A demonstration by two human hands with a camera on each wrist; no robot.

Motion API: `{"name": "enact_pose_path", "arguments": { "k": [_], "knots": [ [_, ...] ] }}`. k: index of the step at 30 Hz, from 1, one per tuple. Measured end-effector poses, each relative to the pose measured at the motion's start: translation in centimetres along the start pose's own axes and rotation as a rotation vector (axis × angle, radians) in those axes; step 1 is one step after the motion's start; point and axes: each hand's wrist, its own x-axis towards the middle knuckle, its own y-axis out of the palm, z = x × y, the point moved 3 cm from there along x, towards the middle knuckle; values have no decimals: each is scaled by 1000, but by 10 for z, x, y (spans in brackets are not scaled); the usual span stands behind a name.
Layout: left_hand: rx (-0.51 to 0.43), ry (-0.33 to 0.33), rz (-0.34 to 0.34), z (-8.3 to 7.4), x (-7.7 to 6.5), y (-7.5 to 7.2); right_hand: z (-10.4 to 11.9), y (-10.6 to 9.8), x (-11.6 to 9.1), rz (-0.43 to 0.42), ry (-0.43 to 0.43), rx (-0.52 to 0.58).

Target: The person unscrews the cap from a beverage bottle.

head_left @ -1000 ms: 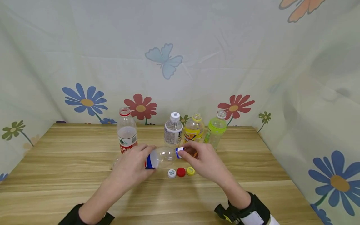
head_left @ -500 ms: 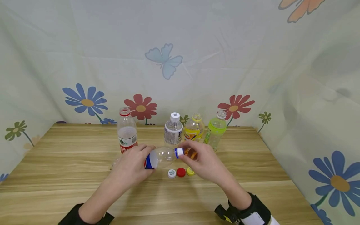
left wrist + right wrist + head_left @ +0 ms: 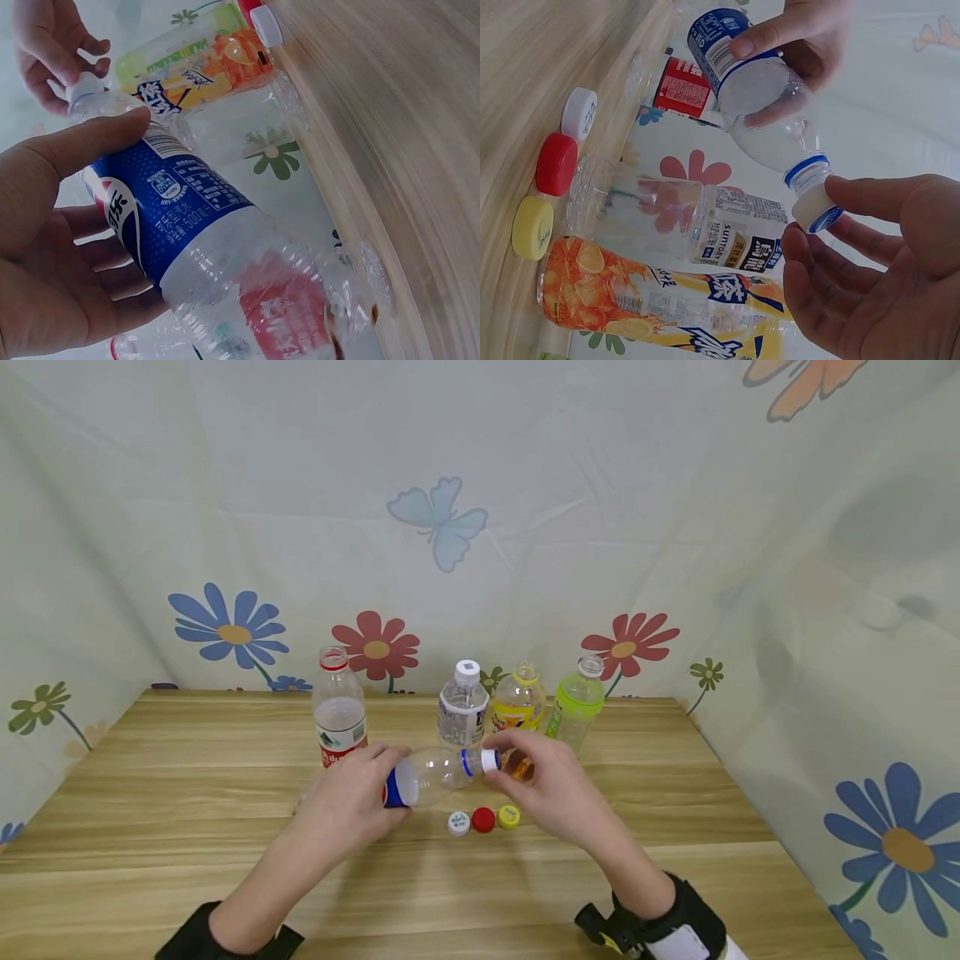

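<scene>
In the head view my left hand grips a clear plastic bottle round its blue label; the bottle is tilted on its side, neck toward the right. My right hand pinches the white bottle cap at its mouth between thumb and fingers. Bare threads show between this cap and the blue neck ring in the right wrist view. Drops and a little brown liquid cling inside the bottle's base in the left wrist view. A white cap, a red cap and a yellow cap lie in a row below.
Behind the hands stand an uncapped red-labelled bottle, a white-capped bottle, an uncapped yellow-labelled bottle and an uncapped green-labelled bottle. All rest on the wooden table, before a flowered curtain.
The white cap has shifted slightly right, away from the blue neck ring, with my right hand. My left hand and the bottle have barely moved.
</scene>
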Motion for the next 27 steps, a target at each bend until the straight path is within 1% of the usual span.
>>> {"name": "enact_pose_path", "arguments": {
  "k": [4,7,11,17,22,27],
  "knots": [
    [-35,-17,-5,2,0,-1,-2,-2,0,6,8,-50],
    [-64,-46,-2,3,1,-1,-4,-3,0,16,4,-119],
    [-96,-56,-19,6,3,-2,-7,-3,1,53,19,-209],
    [-135,-58,-69,9,4,-6,-17,1,2,188,128,-340],
    [-148,-68,-97,11,6,-6,-29,5,2,285,193,-446],
    [-162,-67,-106,13,8,-4,-44,9,1,373,259,-485]
  ]
}}
